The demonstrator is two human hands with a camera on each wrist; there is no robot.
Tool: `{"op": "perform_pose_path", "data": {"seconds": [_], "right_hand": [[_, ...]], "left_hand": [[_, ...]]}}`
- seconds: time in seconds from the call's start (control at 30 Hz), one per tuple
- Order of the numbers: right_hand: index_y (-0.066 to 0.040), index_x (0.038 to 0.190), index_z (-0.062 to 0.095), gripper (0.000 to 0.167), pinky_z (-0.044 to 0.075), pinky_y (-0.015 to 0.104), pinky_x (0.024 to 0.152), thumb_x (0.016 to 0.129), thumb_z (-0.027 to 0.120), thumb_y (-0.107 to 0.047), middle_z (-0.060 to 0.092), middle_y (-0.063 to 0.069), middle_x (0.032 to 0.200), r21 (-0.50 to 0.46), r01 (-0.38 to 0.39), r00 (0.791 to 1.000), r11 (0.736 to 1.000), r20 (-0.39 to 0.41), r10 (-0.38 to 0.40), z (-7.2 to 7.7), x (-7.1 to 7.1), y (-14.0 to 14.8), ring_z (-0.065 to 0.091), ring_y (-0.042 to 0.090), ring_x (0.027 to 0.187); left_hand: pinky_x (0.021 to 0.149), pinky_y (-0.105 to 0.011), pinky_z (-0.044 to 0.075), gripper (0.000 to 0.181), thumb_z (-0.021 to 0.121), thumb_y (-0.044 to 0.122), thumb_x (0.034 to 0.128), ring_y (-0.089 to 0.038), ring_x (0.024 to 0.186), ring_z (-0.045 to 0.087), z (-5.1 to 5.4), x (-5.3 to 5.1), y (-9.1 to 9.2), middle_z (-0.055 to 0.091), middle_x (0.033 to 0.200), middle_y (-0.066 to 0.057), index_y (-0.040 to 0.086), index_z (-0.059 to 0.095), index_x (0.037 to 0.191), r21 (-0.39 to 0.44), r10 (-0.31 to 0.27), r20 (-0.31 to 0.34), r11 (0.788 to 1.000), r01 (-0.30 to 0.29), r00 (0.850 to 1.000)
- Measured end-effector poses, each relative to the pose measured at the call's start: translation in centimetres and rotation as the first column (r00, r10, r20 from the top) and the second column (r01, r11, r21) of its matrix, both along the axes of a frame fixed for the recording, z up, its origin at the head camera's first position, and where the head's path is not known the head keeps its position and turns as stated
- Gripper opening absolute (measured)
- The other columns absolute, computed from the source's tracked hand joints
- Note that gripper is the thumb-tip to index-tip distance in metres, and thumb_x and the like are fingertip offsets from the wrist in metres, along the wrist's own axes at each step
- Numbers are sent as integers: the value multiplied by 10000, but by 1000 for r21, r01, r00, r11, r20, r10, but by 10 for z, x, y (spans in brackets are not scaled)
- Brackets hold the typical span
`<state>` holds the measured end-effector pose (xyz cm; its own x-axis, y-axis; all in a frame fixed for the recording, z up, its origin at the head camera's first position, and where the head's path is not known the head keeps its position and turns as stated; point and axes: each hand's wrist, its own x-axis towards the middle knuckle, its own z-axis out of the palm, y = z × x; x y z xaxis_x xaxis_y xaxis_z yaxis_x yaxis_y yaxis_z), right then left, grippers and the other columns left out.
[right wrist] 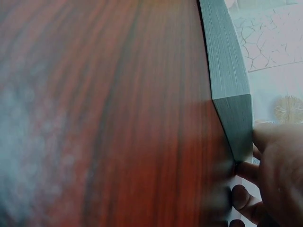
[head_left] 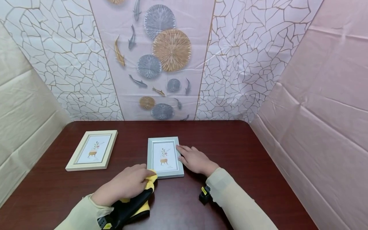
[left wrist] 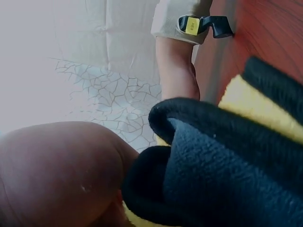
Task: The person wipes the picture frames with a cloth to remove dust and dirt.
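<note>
A light blue picture frame (head_left: 165, 174) with a plant-in-pot print lies face up on the table. My left hand (head_left: 126, 183) grips a cloth (head_left: 149, 183), yellow on one side and dark grey on the other with black edging, at the frame's near left corner. In the left wrist view, folds of the cloth (left wrist: 227, 165) hang beside my hand (left wrist: 66, 170). My right hand (head_left: 198, 161) rests against the frame's right edge, its fingers touching the rim. The right wrist view shows the frame's side and corner (right wrist: 232, 61) with my fingers (right wrist: 248, 172) against it.
A cream picture frame (head_left: 107, 159) with a similar print lies on the left of the dark red-brown table (head_left: 230, 150). Patterned cloth (head_left: 235, 64) hangs behind the table, with plain fabric (head_left: 322, 111) along both sides.
</note>
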<state>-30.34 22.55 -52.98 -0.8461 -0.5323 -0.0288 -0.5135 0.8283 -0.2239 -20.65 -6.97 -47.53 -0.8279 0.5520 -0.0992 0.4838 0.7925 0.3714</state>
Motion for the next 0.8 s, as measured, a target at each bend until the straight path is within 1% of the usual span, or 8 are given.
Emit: {"op": "perform_pose_path", "data": {"seconds": [0.07,0.17,0.33,0.53,0.63,0.7,0.73,0.8], "right_hand": [[-158,1743,338,597,400,516,1216,1197,441,-376,392,98,1748,5,4,1000,1000,-4,-4,0,0,0,410,339,1571],[-166,1742,344,596,423,520,1195,1196,446,-380,395,93,1747,4,10,1000,1000,-4,-10,0,0,0,424,351,1556],[-169,1739,352,590,457,522,1156,1195,450,-377,400,84,1744,4,13,1000,1000,-7,-13,-1,1,0,460,355,1516],[-180,1739,357,587,464,526,1150,1196,447,-383,404,87,1742,2,16,1000,1000,-6,-16,-2,1,0,467,360,1509],[-180,1740,355,586,460,541,1153,1198,444,-383,407,94,1740,-9,11,1000,1000,-1,-11,-2,0,1,459,375,1519],[-176,1738,358,585,465,547,1146,1197,445,-381,410,98,1737,-15,8,1000,1000,-1,-8,-1,1,1,462,383,1514],[-173,1738,358,585,465,549,1145,1198,444,-381,410,100,1737,-17,6,1000,1000,-1,-6,0,1,1,463,386,1512],[-172,1738,357,586,466,556,1142,1198,444,-382,406,98,1739,-20,8,1000,1000,1,-8,1,1,1,461,390,1511]], "left_hand": [[720,-383,450,364,642,68,1045,-156,862,527,-1,-1,2,621,990,49,166,798,1359,-13,1,-14,1000,-1,1000],[722,-388,442,353,648,80,1046,-161,861,521,-3,-3,7,606,973,53,177,803,1348,-42,8,-19,999,-8,1000],[693,-378,427,332,666,110,1040,-161,814,494,-4,-8,20,570,925,52,183,817,1327,-93,6,-32,996,-9,999],[656,-361,429,333,652,85,1029,-148,788,497,-3,-10,37,596,921,36,161,823,1304,-102,-50,-77,994,42,996],[651,-360,447,336,648,73,1022,-163,789,522,-3,-12,46,631,938,15,149,827,1296,-95,-68,-86,994,60,994],[675,-368,478,338,649,72,1018,-183,847,584,-4,-13,53,679,999,-9,146,829,1294,-100,-76,-99,993,66,992],[715,-381,511,337,651,73,1016,-202,924,633,-4,-14,56,711,1055,-29,144,829,1294,-104,-78,-104,992,68,991],[750,-411,530,335,647,81,1014,-225,989,652,-4,-15,63,725,1085,-48,144,831,1287,-116,-89,-116,990,76,989]]}}
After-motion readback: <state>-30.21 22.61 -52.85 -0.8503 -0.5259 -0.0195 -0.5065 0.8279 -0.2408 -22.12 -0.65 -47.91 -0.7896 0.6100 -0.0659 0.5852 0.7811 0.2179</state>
